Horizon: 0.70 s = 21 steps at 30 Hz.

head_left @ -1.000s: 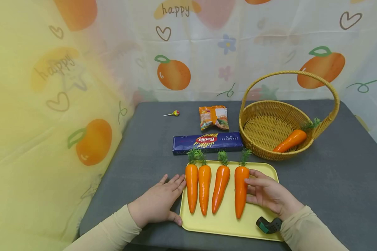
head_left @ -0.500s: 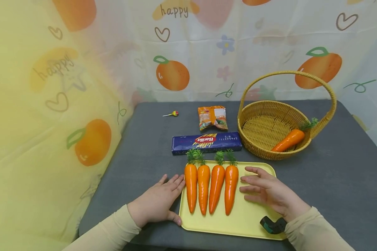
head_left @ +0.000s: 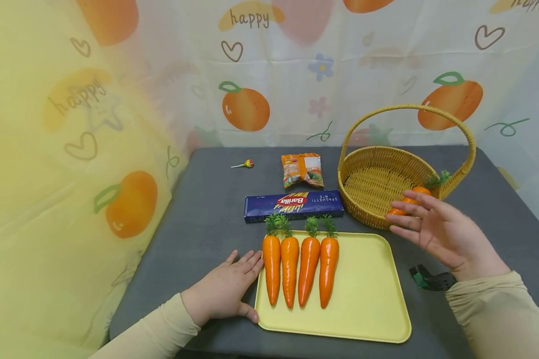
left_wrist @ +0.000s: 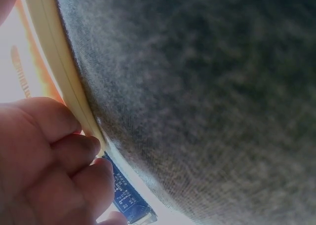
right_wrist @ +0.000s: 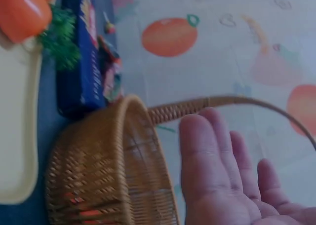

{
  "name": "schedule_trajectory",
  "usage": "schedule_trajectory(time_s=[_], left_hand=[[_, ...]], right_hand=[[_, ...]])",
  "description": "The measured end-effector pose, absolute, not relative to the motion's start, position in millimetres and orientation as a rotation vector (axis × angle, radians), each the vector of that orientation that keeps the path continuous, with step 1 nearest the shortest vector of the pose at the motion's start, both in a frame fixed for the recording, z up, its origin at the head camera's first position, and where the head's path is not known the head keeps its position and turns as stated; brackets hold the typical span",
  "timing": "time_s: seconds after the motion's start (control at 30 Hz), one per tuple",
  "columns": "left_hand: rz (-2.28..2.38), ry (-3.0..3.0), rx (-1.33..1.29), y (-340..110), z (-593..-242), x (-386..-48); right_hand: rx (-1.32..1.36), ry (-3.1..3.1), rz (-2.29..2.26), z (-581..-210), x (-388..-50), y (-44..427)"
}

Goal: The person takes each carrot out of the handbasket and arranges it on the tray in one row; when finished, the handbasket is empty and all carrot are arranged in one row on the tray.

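Several orange carrots [head_left: 309,271] with green tops lie side by side on the left half of a yellow tray [head_left: 368,294]. My left hand [head_left: 224,289] rests at the tray's left edge, fingers extended against the rim. In the head view my right hand [head_left: 449,234] is by the front rim of a wicker basket [head_left: 364,184], fingers spread and holding nothing. Behind those fingers, partly hidden, one more carrot [head_left: 421,190] lies inside the basket. The right wrist view shows the right hand [right_wrist: 222,180] with straight fingers beside the basket [right_wrist: 89,170]; whether it touches anything I cannot tell.
Behind the tray lies a blue spaghetti box [head_left: 294,205], close to the basket's left side. An orange snack packet [head_left: 302,170] and a lollipop [head_left: 248,163] are farther back on the grey table [head_left: 197,209]. The basket's tall arched handle [head_left: 404,106] stands up.
The right hand has let go of the rightmost tray carrot, which moved left against the others, then travelled right and forward to the basket. The left hand stays in place.
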<state>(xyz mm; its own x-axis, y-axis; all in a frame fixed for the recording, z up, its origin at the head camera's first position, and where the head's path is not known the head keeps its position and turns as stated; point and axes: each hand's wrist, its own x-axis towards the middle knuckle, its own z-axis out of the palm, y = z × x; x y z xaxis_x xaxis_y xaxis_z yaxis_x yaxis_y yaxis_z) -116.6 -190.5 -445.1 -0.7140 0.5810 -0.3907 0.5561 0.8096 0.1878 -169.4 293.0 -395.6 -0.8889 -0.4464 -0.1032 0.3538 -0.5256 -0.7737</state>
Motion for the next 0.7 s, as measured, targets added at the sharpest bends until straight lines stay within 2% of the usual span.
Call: schedule_trajectory(time_s=[0.1, 0.2, 0.37, 0.7], left_hand=[[0.081, 2.559, 0.843, -190.5, -445.6, -116.5], [0.08, 2.562, 0.847, -190.7, -446.5, -116.5], [0.086, 2.561, 0.863, -190.4, -447.2, -117.1], [0.1, 2.561, 0.855, -192.4, -445.9, -117.2]], right_hand=[[-0.043, 0.767, -2.52, -389.9, -178.8, 312.5], [0.172, 0.515, -2.587, -385.7, -184.6, 323.0], [0.397, 0.542, -2.609, -379.0, -188.9, 322.0], [0.61, 0.431, -2.631, -362.4, -218.6, 301.1]])
